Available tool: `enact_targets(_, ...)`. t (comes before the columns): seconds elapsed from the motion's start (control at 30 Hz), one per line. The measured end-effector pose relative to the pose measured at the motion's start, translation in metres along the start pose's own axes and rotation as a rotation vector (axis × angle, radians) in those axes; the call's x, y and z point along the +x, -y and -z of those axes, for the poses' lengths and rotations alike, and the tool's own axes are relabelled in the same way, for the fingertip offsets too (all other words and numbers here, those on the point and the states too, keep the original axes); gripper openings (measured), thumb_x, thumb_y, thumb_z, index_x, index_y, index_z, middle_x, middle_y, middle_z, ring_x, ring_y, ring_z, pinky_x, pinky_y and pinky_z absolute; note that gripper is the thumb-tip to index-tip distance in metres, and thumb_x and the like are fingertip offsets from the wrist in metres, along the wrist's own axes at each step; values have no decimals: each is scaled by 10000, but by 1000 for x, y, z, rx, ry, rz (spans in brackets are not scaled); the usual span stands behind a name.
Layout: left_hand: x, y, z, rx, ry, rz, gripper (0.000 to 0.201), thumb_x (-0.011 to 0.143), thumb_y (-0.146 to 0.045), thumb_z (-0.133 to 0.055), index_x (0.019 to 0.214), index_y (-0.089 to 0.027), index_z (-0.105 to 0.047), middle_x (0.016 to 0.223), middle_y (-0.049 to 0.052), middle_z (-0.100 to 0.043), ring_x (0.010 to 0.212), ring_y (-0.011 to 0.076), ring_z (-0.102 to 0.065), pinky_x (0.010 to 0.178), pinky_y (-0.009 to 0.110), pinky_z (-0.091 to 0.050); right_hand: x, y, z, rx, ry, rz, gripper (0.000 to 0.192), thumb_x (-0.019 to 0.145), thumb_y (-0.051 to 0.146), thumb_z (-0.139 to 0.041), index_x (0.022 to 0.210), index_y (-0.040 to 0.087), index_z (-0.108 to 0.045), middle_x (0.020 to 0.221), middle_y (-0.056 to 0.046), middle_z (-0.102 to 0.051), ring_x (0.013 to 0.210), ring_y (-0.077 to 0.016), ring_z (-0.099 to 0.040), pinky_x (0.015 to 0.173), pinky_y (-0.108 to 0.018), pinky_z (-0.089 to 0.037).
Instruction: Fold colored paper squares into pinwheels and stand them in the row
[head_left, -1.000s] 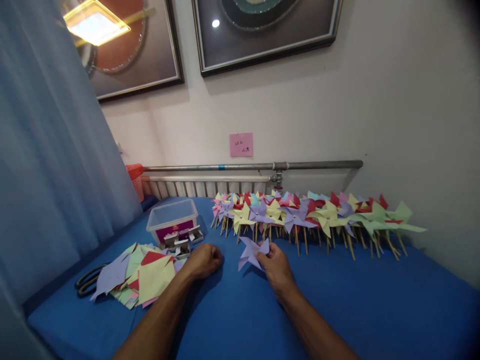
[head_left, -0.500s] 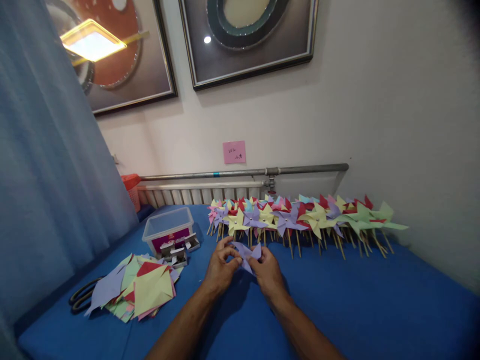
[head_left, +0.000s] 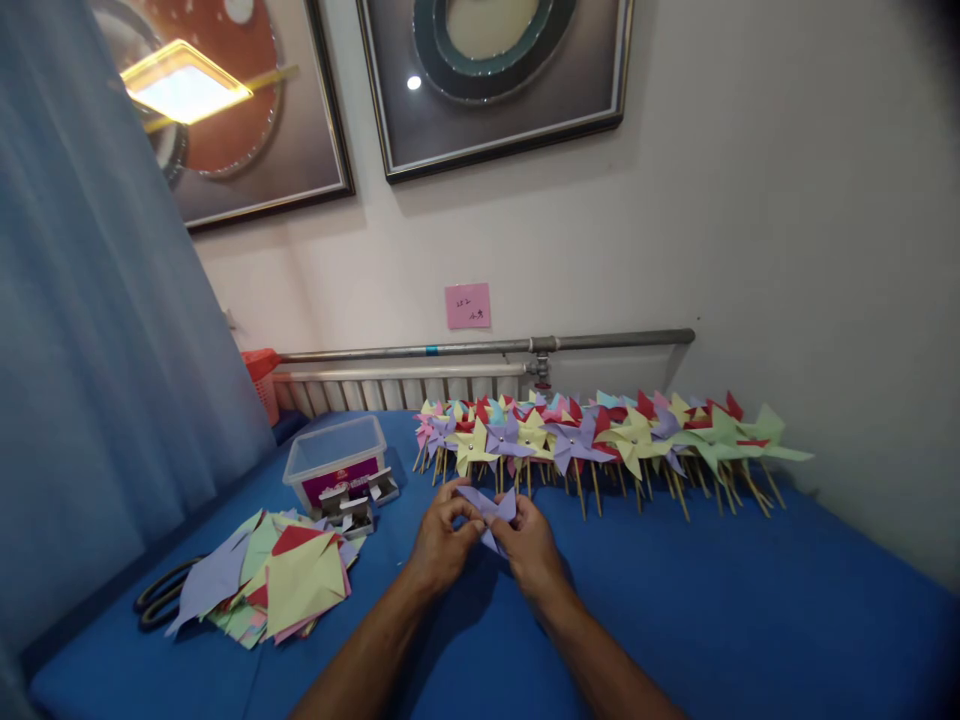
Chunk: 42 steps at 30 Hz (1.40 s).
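Observation:
Between my hands is a purple paper pinwheel (head_left: 491,508) with its corners folded inward, held just above the blue surface. My left hand (head_left: 442,535) grips its left side between thumb and fingers. On the other side, my right hand (head_left: 531,552) is closed on the paper, its thumb pressed toward the centre. Part of the paper is hidden behind my fingers. Beyond my hands stand rows of pinwheels (head_left: 574,443) on wooden sticks, in purple, yellow, red and green. To the left lies a pile of cut paper sheets (head_left: 304,585) in mixed colours.
Black-handled scissors (head_left: 161,598) lie partly under the paper pile. A clear plastic box (head_left: 337,465) stands behind it, with small open boxes (head_left: 356,515) beside it. A blue curtain (head_left: 97,300) hangs at left; a pipe (head_left: 480,347) and radiator (head_left: 405,388) run along the wall.
My right thumb has moved slightly left, further over the middle of the purple paper. Both hands keep their hold, and the other things stay put.

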<state>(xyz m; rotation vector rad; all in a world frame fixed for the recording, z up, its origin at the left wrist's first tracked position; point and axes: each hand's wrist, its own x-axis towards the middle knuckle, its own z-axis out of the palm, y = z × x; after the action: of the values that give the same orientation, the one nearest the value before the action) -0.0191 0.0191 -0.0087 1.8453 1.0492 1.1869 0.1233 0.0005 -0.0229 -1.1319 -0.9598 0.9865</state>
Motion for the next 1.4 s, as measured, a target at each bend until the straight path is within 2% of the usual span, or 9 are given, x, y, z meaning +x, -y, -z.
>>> enact_targets(0.23, 0, -3, 2, -29, 36, 13, 68, 768, -152, -666, 704, -174, -666, 1373, 107, -599, 1265, 245, -567, 1095, 350, -410, 0, 0, -1, 45, 30, -1, 294, 631, 315, -714, 887, 244, -586, 723, 3, -690, 649, -201, -643, 601, -289, -483)
enact_targets(0.47, 0, -4, 0, -77, -2, -4, 67, 747, -175, -656, 681, -175, -648, 1286, 103, -633, 1225, 246, -572, 1048, 336, -410, 1, -4, 0, 60, 19, -5, 311, 615, 300, -722, 889, 236, -591, 719, 4, -694, 639, -197, -649, 594, -285, -485)
enact_targets(0.53, 0, -5, -1, -115, -23, -18, 81, 734, -188, -653, 657, -169, -639, 1175, 96, -665, 1105, 231, -614, 978, 321, -433, 2, -5, 0, 58, 22, 0, 310, 609, 295, -725, 884, 232, -597, 703, 10, -687, 626, -193, -644, 580, -281, -479)
enact_targets(0.6, 0, -5, -3, -136, -43, -18, 105, 719, -209, -654, 628, -165, -627, 981, 71, -676, 908, 191, -623, 839, 288, -449, 2, -6, 1, 54, 27, 10, 305, 616, 294, -726, 888, 234, -602, 693, 14, -684, 616, -191, -639, 567, -278, -475)
enact_targets(0.7, 0, -6, -6, -154, -63, 73, 127, 704, -249, -654, 616, -165, -617, 691, 10, -593, 647, 135, -517, 633, 255, -381, 2, -7, 1, 38, 19, 31, 302, 640, 300, -730, 911, 241, -612, 707, 8, -695, 633, -200, -651, 564, -281, -480)
enact_targets(0.8, -2, -6, -8, -193, -60, 160, 144, 700, -288, -653, 641, -160, -625, 581, -20, -539, 557, 114, -442, 571, 250, -328, 0, -5, 1, 33, 5, 36, 306, 647, 310, -733, 920, 244, -612, 711, 7, -693, 639, -204, -652, 573, -289, -486)
enact_targets(1.23, -4, -12, -6, -183, -98, 159, 140, 663, -298, -646, 625, -167, -616, 547, -34, -528, 535, 102, -413, 550, 235, -319, -5, 2, -2, 8, 10, 61, 290, 636, 306, -720, 893, 253, -597, 672, 35, -644, 587, -180, -599, 542, -275, -457)
enact_targets(1.4, -5, -13, -6, -190, -107, 156, 130, 667, -288, -649, 621, -175, -604, 545, -39, -518, 535, 104, -412, 545, 231, -327, -3, 2, -1, 16, 17, 57, 317, 621, 320, -742, 902, 245, -615, 711, 11, -683, 639, -203, -646, 586, -297, -499)
